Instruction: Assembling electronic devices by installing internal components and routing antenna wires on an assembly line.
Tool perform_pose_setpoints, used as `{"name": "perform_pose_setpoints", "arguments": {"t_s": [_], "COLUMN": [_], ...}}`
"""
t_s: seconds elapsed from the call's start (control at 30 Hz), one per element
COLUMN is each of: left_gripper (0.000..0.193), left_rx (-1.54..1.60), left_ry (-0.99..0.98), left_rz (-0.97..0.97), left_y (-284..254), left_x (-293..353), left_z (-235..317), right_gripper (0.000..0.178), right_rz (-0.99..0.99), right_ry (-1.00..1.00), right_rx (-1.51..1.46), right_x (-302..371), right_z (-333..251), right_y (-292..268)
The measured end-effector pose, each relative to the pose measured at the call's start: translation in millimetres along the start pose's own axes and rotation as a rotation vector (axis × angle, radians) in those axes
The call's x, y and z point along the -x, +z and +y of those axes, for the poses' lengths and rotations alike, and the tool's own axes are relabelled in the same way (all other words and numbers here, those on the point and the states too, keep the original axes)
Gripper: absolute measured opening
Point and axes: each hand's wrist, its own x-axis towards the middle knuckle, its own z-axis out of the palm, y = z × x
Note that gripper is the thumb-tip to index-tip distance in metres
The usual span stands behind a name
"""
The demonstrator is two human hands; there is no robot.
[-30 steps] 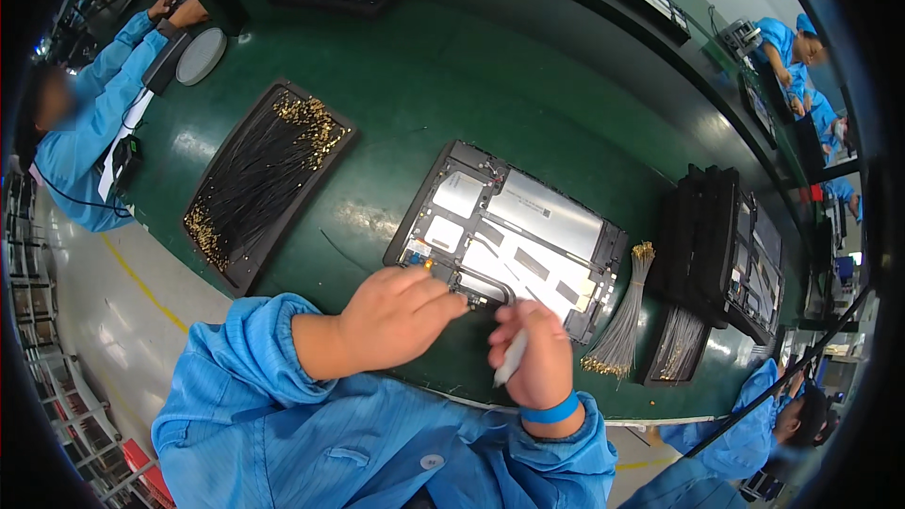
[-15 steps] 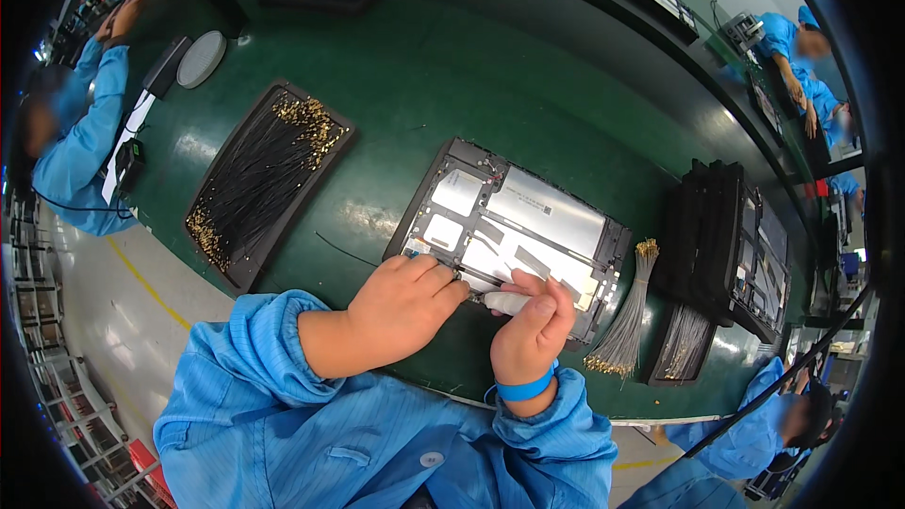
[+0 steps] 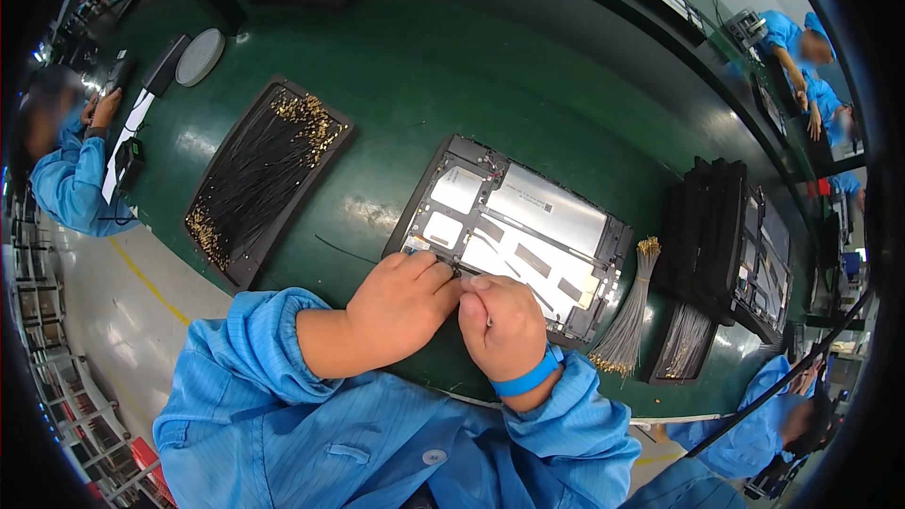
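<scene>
An opened tablet-like device (image 3: pixel 547 205), with silver battery plates and black strips, lies in a dark tray in front of me. My left hand (image 3: pixel 401 309) rests at its near left edge, fingers curled and bent down onto the frame. Right beside it, my right hand (image 3: pixel 504 328), with a blue wristband (image 3: pixel 528 375), is closed with its fingertips meeting the left hand's. What the fingertips pinch is hidden under the hands. A loose thin black cable (image 3: pixel 344 249) lies on the green table (image 3: pixel 396 66) left of the device.
A dark tray of black cables (image 3: pixel 259 184) with gold ends lies left. To the right are a bundle of grey cables (image 3: pixel 630 311), a smaller cable tray (image 3: pixel 685 344) and a stack of black trays (image 3: pixel 707 236). A round grey dish (image 3: pixel 200 57) stands far left. Co-workers sit at both sides.
My right hand has moved left against my left hand and turned over, its fingers now folded in. The white piece seen at its fingers is now hidden. My left hand stays nearly still.
</scene>
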Motion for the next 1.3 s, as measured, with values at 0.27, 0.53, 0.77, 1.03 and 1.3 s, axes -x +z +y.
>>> {"name": "perform_pose_setpoints", "arguments": {"t_s": [0.27, 0.53, 0.77, 1.03, 1.3], "left_gripper": [0.025, 0.021, 0.034, 0.037, 0.034], "left_rx": [0.665, 1.355, 1.369, 1.458, 1.533], "left_ry": [-0.684, -1.381, -1.231, -1.201, -1.319], "left_rz": [0.042, 0.39, -0.382, -0.313, -0.399], "left_y": [-18, 2, -11, 6, -7], "left_x": [22, 19, 48, 32, 44], "left_z": [3, -15, 16, 8, 21], "right_gripper": [0.017, 0.031, 0.045, 0.032, 0.035], "right_rz": [0.149, 0.283, 0.224, -0.319, -0.435], "right_ry": [0.529, 0.513, 0.628, 0.667, 0.518], "right_rx": [-0.349, -0.7, -0.752, -0.33, -0.081], "right_x": [4, 7, -4, -32, -35], "right_z": [18, 21, 16, 11, 18], "right_y": [3, 4, -3, -17, -13]}}
